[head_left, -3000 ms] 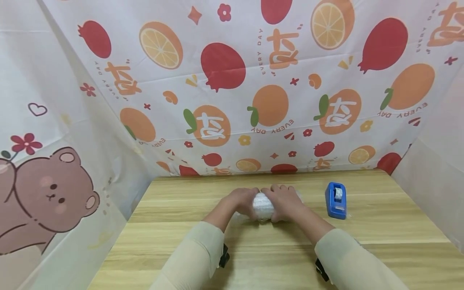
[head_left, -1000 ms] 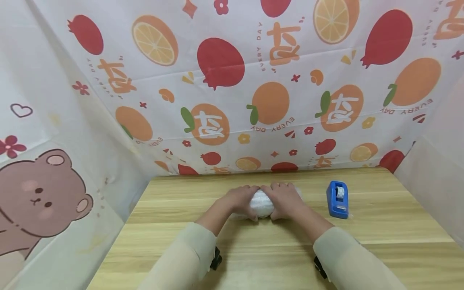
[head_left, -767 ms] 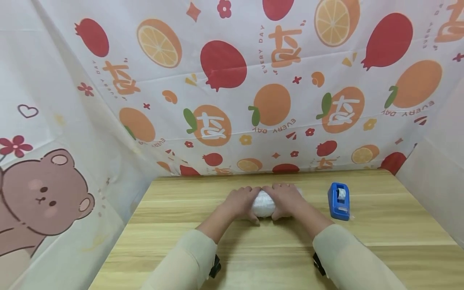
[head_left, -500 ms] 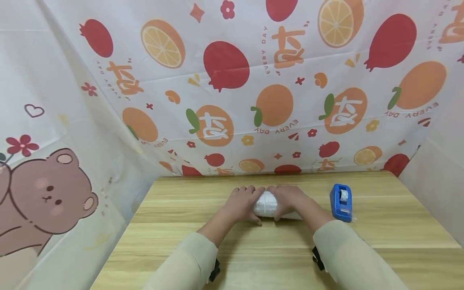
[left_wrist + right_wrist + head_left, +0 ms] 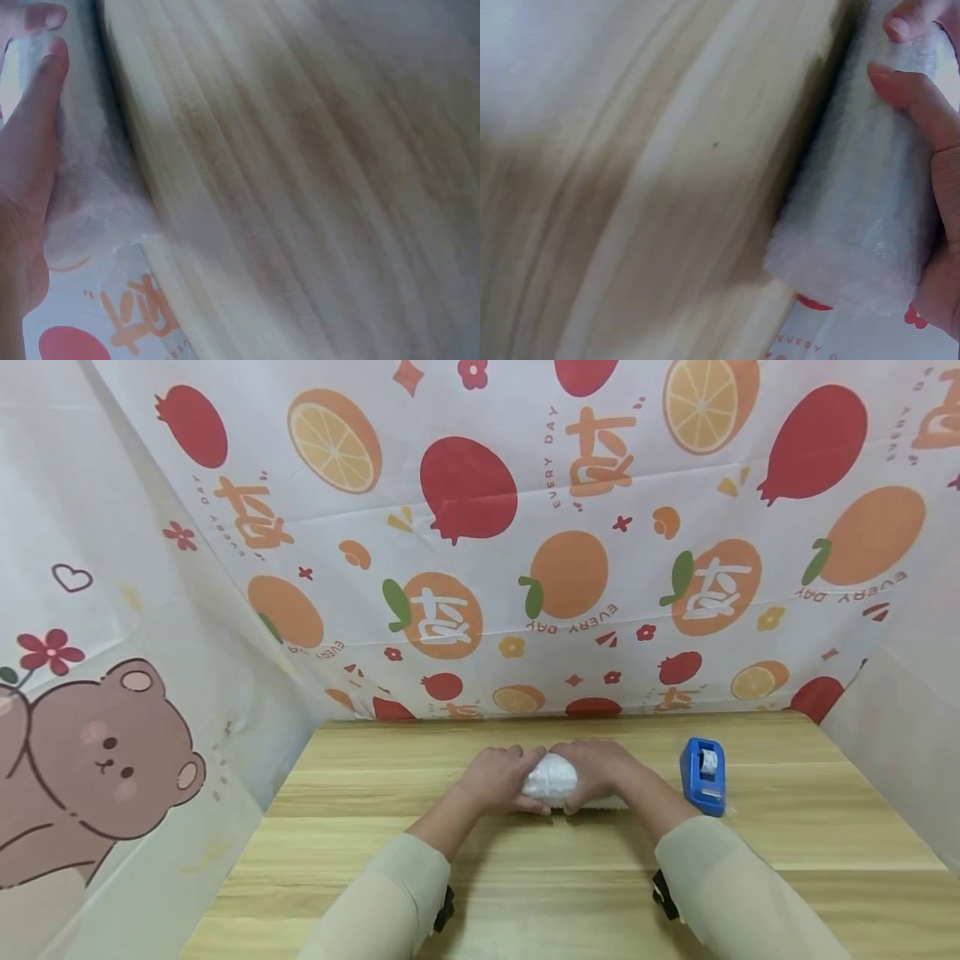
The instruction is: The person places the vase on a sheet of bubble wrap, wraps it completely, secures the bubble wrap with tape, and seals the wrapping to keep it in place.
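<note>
Blue tape dispenser (image 5: 703, 777) to right of right hand (image 5: 596, 770), near right forearm, apart from bubble-wrap roll (image 5: 551, 778); underneath, wood-grain surface (image 5: 555, 902); behind far edge, hanging fruit-print cloth (image 5: 570, 577); at left, bear-print cloth (image 5: 112, 752); in tape dispenser, small roll of tape (image 5: 708, 762); inside of bubble-wrap roll hidden; bubble-wrap roll lying crosswise on rear half of surface, gripped around middle by left hand (image 5: 498, 781) and right hand side by side, thumbs on near side, thumb tips close together
</note>
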{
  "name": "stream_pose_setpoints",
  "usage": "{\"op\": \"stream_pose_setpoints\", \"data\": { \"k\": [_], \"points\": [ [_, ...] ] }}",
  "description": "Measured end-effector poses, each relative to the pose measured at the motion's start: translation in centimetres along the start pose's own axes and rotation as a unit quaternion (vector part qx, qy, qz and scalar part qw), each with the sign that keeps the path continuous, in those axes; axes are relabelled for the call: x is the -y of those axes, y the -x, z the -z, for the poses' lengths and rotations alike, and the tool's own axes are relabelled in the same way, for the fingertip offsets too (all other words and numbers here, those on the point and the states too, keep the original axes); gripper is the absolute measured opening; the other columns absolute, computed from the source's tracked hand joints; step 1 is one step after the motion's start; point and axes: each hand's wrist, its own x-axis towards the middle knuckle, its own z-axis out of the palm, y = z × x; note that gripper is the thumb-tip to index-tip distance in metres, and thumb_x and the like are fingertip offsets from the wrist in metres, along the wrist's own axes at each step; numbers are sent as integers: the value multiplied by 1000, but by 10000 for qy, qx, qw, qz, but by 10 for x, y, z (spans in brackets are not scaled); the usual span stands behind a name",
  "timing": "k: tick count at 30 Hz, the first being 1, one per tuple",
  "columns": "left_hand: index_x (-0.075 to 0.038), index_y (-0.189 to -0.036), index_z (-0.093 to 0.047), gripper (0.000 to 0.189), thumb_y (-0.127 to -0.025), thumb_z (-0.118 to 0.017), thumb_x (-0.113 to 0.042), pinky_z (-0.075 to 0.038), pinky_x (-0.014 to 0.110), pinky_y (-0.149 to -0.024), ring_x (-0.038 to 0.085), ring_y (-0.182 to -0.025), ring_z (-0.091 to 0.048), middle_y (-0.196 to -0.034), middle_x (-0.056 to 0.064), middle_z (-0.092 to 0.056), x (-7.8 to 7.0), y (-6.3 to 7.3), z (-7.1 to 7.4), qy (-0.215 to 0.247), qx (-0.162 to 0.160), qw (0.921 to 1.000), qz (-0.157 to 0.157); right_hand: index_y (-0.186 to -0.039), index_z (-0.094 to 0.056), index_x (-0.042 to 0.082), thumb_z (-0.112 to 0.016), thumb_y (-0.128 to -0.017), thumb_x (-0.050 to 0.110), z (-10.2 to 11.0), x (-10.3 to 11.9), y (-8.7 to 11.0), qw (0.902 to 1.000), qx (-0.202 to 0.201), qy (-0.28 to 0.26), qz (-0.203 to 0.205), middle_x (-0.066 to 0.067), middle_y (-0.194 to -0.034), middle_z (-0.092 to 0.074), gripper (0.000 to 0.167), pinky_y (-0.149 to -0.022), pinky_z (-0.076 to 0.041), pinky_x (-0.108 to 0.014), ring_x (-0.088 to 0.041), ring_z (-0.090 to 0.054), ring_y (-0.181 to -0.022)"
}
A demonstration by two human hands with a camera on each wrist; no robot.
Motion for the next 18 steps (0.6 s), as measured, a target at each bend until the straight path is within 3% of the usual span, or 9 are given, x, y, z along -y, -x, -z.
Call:
{"op": "stream_pose_setpoints", "data": {
  "k": [4, 8, 13, 18],
  "points": [
    [-21, -140, -41, 90, -77, -45, -86, -53, 34, -66, 19, -82, -66, -101, 4, -66, 0, 0, 3, 187, 280, 9993, 141, -136, -54, 31, -83, -57, 57, -3, -2, 3, 9991, -315, 275, 43, 6, -115, -64, 88, -84, -47, -44, -16, -55, -94],
    [-21, -142, -41, 90, -79, -43, -86, -53, 35, -68, 19, -88, -67, -106, 5, -67, -2, 0, 5, 355, 533, 9974, 330, -141, -51, 29, -80, -62, 63, -6, -4, 9, 9977, -527, 413, 93, -1, -132, -60, 91, -98, -43, -54, -25, -55, -114],
    [-20, -142, -43, 87, -82, -42, -84, -53, 35, -72, 18, -90, -66, -108, 4, -69, -5, -3, 8, 661, 833, 9921, 662, -143, -49, 24, -80, -64, 64, -14, -6, 13, 9911, -1054, 752, 299, -5, -135, -57, 94, -102, -38, -58, -31, -50, -122],
    [-14, -142, -47, 91, -83, -41, -83, -52, 37, -81, 19, -95, -65, -116, 5, -68, -8, -3, 12, 1495, 1151, 9752, 1159, -142, -49, 23, -86, -61, 57, -25, -6, 13, 9779, -1735, 1049, 509, -6, -131, -57, 96, -104, -36, -59, -32, -49, -123]
  ]
}}
